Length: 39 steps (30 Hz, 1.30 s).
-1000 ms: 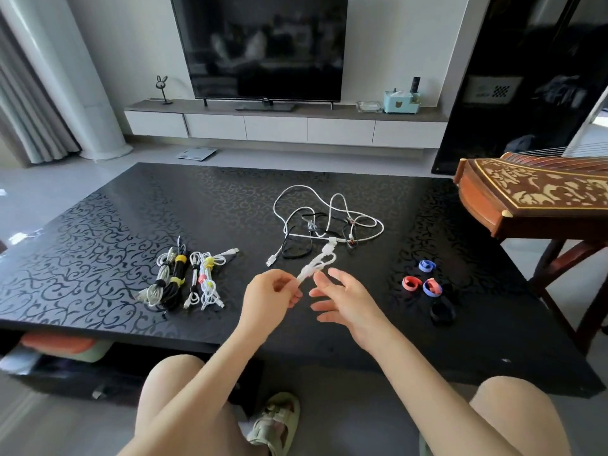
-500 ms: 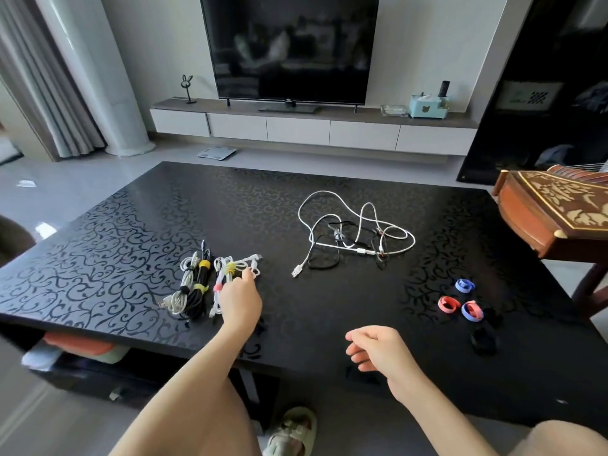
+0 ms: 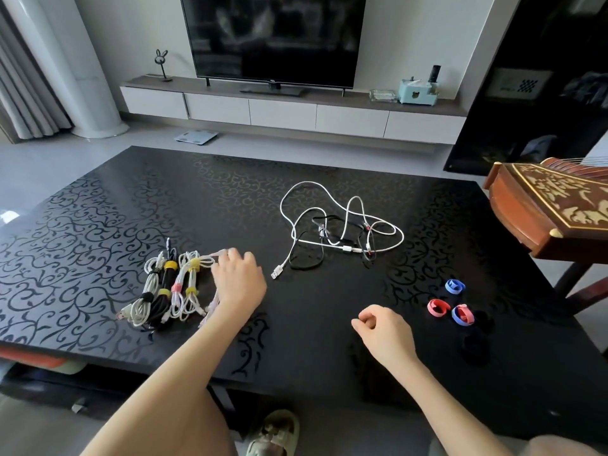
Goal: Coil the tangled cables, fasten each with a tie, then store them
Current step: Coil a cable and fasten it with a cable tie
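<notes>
Reaching forward over the black patterned bench [image 3: 82, 225], the left hand [image 3: 238, 281] sits palm down on a white coiled cable [image 3: 210, 306], with its fingers bent over the cable's far end. The fingertips are blurred, so I cannot tell whether they pinch the cable or only touch it. Touching that cable, on the side away from the right hand, lies a row of tied bundles [image 3: 164, 287]. They are white and black coils wrapped with yellow, pink and black bands, laid side by side.

The right hand [image 3: 383, 330] hovers near the bench's front edge, well apart from the left hand. Its fingers are loosely curled and it grasps nothing.

Beyond both hands, and roughly between them, lies the tangled heap [image 3: 342, 232] of white and black cables. One white plug [image 3: 278, 274] points toward the left hand, just past its knuckles.

On the right hand's outer side lie the loose ties: a blue tie [image 3: 455, 286] farthest out, a red tie [image 3: 438, 307] nearest the hand, and a blue-and-red tie [image 3: 463, 314] touching the red one.
</notes>
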Each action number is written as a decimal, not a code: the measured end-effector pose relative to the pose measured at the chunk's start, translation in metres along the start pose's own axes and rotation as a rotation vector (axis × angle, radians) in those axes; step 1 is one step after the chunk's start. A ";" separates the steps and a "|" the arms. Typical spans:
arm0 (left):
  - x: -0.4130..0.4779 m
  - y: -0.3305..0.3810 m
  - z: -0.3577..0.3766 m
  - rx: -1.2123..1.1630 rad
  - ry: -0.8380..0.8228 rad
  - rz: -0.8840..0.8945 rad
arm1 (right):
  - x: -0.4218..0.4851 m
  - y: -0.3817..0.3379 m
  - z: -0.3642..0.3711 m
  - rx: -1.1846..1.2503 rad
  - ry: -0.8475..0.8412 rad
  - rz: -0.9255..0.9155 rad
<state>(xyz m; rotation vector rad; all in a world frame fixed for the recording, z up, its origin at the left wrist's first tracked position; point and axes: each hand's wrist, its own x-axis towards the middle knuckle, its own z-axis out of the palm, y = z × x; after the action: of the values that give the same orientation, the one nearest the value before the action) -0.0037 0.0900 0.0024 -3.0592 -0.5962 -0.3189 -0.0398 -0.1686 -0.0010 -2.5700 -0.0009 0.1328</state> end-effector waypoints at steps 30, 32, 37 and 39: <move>0.054 0.090 -0.140 -0.884 0.279 0.184 | 0.026 0.030 -0.011 0.009 -0.177 0.068; 0.051 0.088 -0.159 -0.981 0.211 0.204 | 0.022 0.018 -0.018 0.090 -0.171 0.077; 0.027 0.084 -0.212 -0.800 0.193 0.416 | 0.019 -0.046 -0.084 0.375 0.150 -0.162; 0.015 0.086 -0.235 -0.814 0.183 0.509 | 0.020 -0.079 -0.122 0.472 0.252 -0.286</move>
<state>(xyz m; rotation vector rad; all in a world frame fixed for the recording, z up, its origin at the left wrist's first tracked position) -0.0049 0.0046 0.2383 -3.6638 0.4502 -1.0132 -0.0061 -0.1673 0.1413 -2.0724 -0.2160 -0.2684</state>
